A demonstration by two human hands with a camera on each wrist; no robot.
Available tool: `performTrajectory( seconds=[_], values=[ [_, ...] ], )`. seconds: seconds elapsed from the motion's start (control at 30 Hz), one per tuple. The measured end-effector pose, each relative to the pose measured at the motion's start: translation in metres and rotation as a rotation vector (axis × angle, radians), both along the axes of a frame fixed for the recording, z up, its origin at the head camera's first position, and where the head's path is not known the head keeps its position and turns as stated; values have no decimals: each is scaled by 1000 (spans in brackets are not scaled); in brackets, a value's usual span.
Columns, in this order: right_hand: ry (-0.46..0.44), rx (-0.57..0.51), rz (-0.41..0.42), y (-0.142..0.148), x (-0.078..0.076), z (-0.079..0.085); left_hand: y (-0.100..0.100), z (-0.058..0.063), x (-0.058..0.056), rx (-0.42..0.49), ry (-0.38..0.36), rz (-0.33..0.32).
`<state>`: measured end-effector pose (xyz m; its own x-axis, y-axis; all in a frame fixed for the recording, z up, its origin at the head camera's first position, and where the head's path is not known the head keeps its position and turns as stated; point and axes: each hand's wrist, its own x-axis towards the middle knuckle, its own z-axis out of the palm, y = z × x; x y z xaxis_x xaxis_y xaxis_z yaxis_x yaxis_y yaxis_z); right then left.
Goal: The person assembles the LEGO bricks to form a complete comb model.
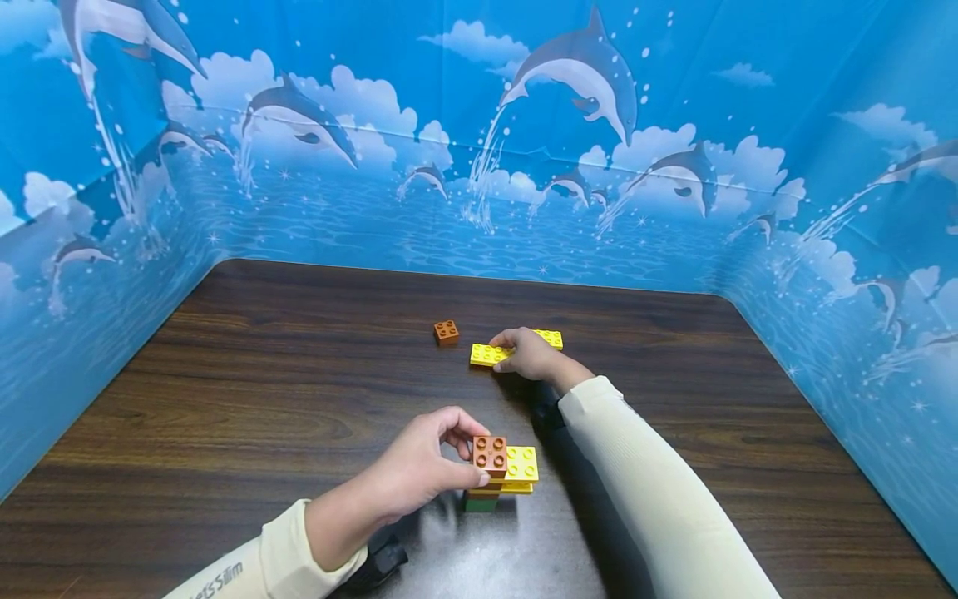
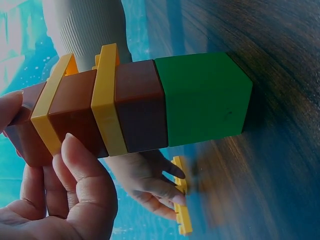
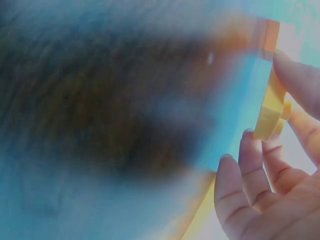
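Note:
On the near part of the table stands a tower of building blocks, its green base block (image 2: 205, 100) at the bottom and brown blocks above with thin yellow plates (image 1: 521, 464) between them. My left hand (image 1: 419, 462) grips the brown top block (image 1: 490, 455) between thumb and fingers. The yellow plates jut out to the right of the tower. Farther back, my right hand (image 1: 533, 356) pinches a flat yellow building plate (image 1: 486, 354) with round studs. In the right wrist view, thumb and fingertips hold that plate (image 3: 270, 110) by its edges.
A loose brown block (image 1: 446, 333) lies left of the right hand. Another yellow plate (image 1: 551, 339) lies just behind that hand, partly hidden by it. Dolphin-printed curtains (image 1: 479, 166) enclose the dark wooden table (image 1: 224, 399) at the back and sides.

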<state>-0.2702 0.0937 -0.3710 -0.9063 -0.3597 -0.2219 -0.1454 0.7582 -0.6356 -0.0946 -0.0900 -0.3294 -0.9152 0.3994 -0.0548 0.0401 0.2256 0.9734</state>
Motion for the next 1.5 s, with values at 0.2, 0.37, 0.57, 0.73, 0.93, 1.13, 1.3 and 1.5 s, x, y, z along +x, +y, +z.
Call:
performTrajectory(
  seconds=[0.2,0.37,0.57,0.73,0.93,1.13,1.3,1.5],
  values=[
    [36,-22,28,9,6,8,0,0,1,1,7,3],
    [82,-45,55,15,14,13,0,0,1,0,1,1],
    [128,-78,60,17,31,24,0,0,1,5,5,1],
    [181,-112,92,19,51,34,1,-1,1,10,11,-3],
    [199,-153,141,27,81,44,0,0,1,4,6,-6],
    [211,-170,170,38,110,48,1,-1,1,7,18,-3],
    [223,-208,198,45,129,51,1,-1,1,10,11,-3],
    [255,-231,161,51,145,55,2,-1,1,6,9,2]
  ],
)
